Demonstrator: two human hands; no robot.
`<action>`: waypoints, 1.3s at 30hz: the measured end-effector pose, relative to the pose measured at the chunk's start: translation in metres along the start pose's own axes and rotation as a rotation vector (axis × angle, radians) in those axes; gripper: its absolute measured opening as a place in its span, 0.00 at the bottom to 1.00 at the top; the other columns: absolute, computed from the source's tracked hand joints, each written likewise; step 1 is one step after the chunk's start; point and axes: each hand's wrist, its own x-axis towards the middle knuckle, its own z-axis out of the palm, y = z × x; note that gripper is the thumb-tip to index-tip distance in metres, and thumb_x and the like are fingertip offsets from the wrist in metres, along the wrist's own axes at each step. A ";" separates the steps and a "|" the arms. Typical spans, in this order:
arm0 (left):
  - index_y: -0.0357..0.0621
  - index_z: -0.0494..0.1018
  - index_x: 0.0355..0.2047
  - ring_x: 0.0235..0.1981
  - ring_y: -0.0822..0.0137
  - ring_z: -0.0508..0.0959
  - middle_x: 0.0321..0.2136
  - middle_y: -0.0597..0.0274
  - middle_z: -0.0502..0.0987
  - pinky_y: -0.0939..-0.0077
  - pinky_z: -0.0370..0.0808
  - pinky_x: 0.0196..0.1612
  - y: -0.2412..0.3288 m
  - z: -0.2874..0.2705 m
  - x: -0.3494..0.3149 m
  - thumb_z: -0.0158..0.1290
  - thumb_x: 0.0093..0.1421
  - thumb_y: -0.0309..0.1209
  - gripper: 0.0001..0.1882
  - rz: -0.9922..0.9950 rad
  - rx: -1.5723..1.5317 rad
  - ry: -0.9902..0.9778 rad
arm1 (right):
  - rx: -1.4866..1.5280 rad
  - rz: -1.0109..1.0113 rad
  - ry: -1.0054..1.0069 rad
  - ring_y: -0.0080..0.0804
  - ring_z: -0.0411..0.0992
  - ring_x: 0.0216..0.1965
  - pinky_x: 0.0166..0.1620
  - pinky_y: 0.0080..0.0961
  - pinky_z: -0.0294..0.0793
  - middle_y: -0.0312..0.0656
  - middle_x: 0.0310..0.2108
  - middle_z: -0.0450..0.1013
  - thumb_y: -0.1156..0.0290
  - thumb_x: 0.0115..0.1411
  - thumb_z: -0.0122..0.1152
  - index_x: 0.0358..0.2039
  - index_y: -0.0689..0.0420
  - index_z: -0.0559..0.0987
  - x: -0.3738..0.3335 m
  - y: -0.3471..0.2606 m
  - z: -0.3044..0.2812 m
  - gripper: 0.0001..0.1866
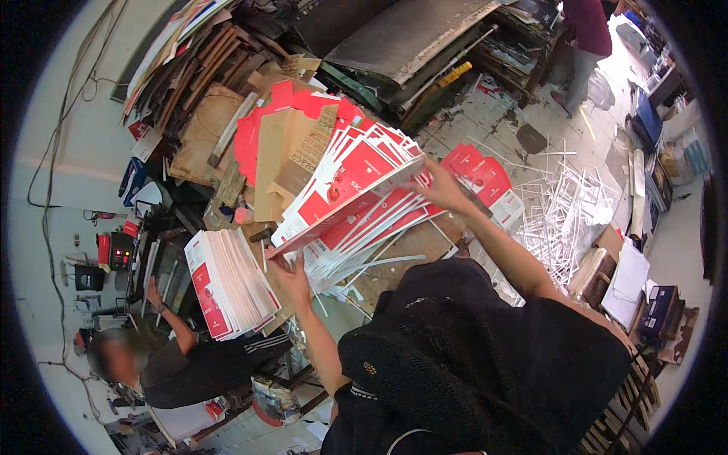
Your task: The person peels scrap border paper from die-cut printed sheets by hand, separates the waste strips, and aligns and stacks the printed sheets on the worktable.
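Note:
Between my two hands a stack of red-and-white printed cardboard sheets [356, 201] stands tilted on edge. My left hand [292, 277] grips its lower left corner, with the thumb and fingers around the edge. At the far right end my right hand [442, 189] closes on the same stack; some of its fingers are hidden behind the sheets. More loose printed sheets [394, 220] lie fanned out just under and in front of it. To the left of my left hand, a thick, neat pile of the same sheets [231, 284] rests at the table's edge.
Brown cardboard [284, 163] and red cut sheets [254, 136] cover the table's far side. A hammer-like tool [262, 235] lies by the pile. White paper offcuts [561, 216] heap on the floor at right. One person [189, 364] works at left; another [588, 38] stands far right.

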 end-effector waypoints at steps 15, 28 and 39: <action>0.30 0.72 0.46 0.39 0.76 0.74 0.38 0.58 0.77 0.82 0.70 0.42 0.075 0.071 0.042 0.52 0.61 0.26 0.14 0.036 0.178 -0.166 | -0.079 0.078 -0.176 0.19 0.70 0.25 0.30 0.19 0.70 0.35 0.24 0.74 0.73 0.58 0.59 0.33 0.63 0.79 0.038 -0.083 -0.132 0.06; 0.34 0.62 0.57 0.44 0.69 0.75 0.43 0.54 0.75 0.75 0.70 0.48 0.042 0.109 -0.009 0.51 0.62 0.30 0.24 -0.285 -0.006 -0.355 | 0.091 0.350 0.740 0.19 0.75 0.29 0.31 0.15 0.73 0.40 0.30 0.78 0.67 0.61 0.58 0.42 0.64 0.77 -0.110 -0.047 -0.258 0.15; 0.36 0.64 0.55 0.43 0.66 0.76 0.41 0.54 0.77 0.74 0.70 0.46 0.024 0.059 -0.042 0.51 0.63 0.33 0.22 -0.311 0.091 -0.251 | 0.145 0.514 0.967 0.25 0.75 0.31 0.35 0.20 0.74 0.43 0.33 0.77 0.67 0.56 0.64 0.38 0.69 0.78 -0.104 0.123 -0.239 0.17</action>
